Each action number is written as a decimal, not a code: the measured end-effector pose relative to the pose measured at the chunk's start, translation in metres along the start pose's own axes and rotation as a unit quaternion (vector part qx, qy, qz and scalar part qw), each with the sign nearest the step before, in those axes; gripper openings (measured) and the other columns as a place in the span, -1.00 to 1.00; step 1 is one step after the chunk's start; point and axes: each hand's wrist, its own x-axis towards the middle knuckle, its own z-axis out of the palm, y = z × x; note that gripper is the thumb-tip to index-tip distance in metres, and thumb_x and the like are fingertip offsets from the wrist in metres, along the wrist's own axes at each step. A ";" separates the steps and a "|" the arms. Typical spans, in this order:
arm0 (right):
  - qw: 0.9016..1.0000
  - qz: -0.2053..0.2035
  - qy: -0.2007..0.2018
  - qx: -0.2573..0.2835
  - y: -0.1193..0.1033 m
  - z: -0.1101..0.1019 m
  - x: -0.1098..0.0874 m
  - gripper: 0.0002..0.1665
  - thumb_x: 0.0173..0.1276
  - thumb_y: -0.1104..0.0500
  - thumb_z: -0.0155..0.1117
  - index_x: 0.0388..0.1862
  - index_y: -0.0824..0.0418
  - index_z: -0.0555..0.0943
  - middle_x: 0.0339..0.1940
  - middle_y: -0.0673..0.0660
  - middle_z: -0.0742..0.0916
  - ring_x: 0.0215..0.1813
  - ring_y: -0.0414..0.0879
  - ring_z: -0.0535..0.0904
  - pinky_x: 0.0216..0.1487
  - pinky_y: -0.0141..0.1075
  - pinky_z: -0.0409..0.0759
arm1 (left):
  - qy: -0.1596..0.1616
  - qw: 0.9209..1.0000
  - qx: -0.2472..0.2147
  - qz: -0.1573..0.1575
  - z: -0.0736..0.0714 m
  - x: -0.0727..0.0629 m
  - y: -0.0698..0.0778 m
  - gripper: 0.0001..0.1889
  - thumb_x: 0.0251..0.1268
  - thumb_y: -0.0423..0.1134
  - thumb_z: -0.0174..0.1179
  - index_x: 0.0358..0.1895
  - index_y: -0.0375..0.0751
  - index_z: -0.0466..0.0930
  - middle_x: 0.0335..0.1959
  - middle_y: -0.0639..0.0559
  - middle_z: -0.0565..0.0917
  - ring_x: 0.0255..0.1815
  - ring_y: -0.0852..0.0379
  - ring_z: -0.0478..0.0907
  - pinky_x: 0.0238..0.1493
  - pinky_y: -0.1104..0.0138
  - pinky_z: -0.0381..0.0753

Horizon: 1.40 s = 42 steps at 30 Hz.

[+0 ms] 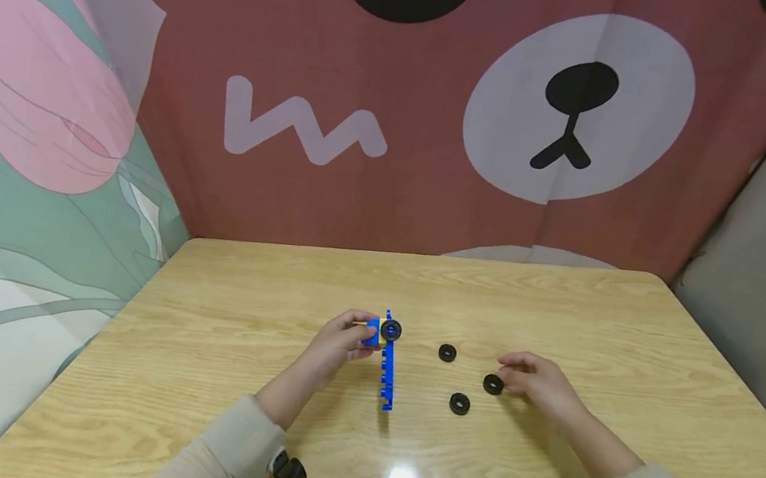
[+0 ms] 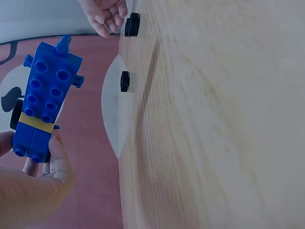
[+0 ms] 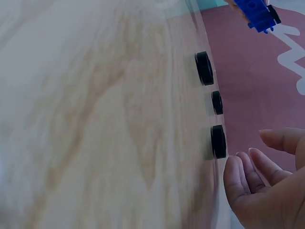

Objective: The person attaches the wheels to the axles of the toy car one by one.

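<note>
My left hand (image 1: 335, 345) grips a blue and yellow toy vehicle (image 1: 387, 380) by its cab end, holding it up off the table. A black wheel (image 1: 390, 330) is fitted at that end. In the left wrist view, the blue studded body (image 2: 47, 86) shows bare axle pegs (image 2: 77, 81) at its far end. My right hand (image 1: 541, 384) has relaxed, slightly bent fingers with nothing between them. It is right beside a loose black tyre (image 1: 493, 384); whether they touch, I cannot tell. Two more tyres lie nearby, one farther back (image 1: 447, 352) and one nearer (image 1: 460, 404).
The wooden table (image 1: 244, 294) runs back to a printed cloth (image 1: 331, 202) with a bear face. Flowered cloth (image 1: 41, 94) hangs at the left. Black wrist cameras (image 1: 289, 472) are strapped over beige sleeves.
</note>
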 end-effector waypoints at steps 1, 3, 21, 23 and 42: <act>1.000 0.000 -0.003 -0.001 0.001 0.000 0.001 -0.53 0.20 0.25 0.09 0.01 0.55 0.32 -0.14 0.34 0.54 -0.16 0.02 0.50 -0.17 -0.25 0.49 | 0.000 1.000 0.001 0.000 0.000 0.000 0.001 -0.70 0.19 -0.35 -0.03 -0.03 -0.44 0.31 -0.29 -0.08 0.47 -0.35 0.12 0.49 -0.06 0.11 0.40; 1.000 0.001 -0.008 -0.004 0.003 0.000 0.002 -0.53 0.17 0.28 0.11 0.00 0.57 0.32 -0.19 0.30 0.57 -0.20 -0.04 0.50 -0.22 -0.28 0.50 | 0.000 1.000 0.001 -0.001 0.000 0.000 0.001 -0.70 0.19 -0.35 -0.03 -0.02 -0.44 0.31 -0.29 -0.08 0.46 -0.35 0.13 0.49 -0.07 0.11 0.41; 0.987 -0.002 -0.034 -0.154 0.008 0.009 0.009 -0.54 -0.18 0.37 0.33 -0.18 0.39 0.51 -0.35 0.12 0.54 -0.30 -0.05 0.40 -0.35 -0.30 0.40 | -0.003 1.000 -0.006 -0.004 -0.001 -0.002 0.000 -0.68 0.19 -0.36 -0.03 -0.01 -0.45 0.30 -0.32 -0.05 0.47 -0.36 0.13 0.50 -0.09 0.14 0.42; 0.986 -0.012 -0.035 -0.163 0.008 0.010 0.009 -0.56 -0.19 0.39 0.32 -0.22 0.40 0.51 -0.38 0.12 0.53 -0.32 -0.05 0.40 -0.36 -0.30 0.39 | -0.003 1.000 -0.005 -0.004 -0.001 -0.003 0.000 -0.68 0.19 -0.37 -0.03 -0.01 -0.46 0.30 -0.32 -0.04 0.47 -0.37 0.13 0.50 -0.09 0.14 0.42; 0.986 -0.084 -0.004 -0.143 -0.001 0.009 0.011 -0.62 0.03 0.33 0.24 -0.12 0.37 0.46 -0.28 0.17 0.57 -0.28 -0.03 0.49 -0.35 -0.27 0.48 | 0.009 1.000 0.004 -0.001 -0.001 0.002 0.000 -0.66 0.19 -0.31 0.01 0.01 -0.39 0.30 -0.24 -0.09 0.45 -0.25 0.09 0.47 0.01 0.10 0.34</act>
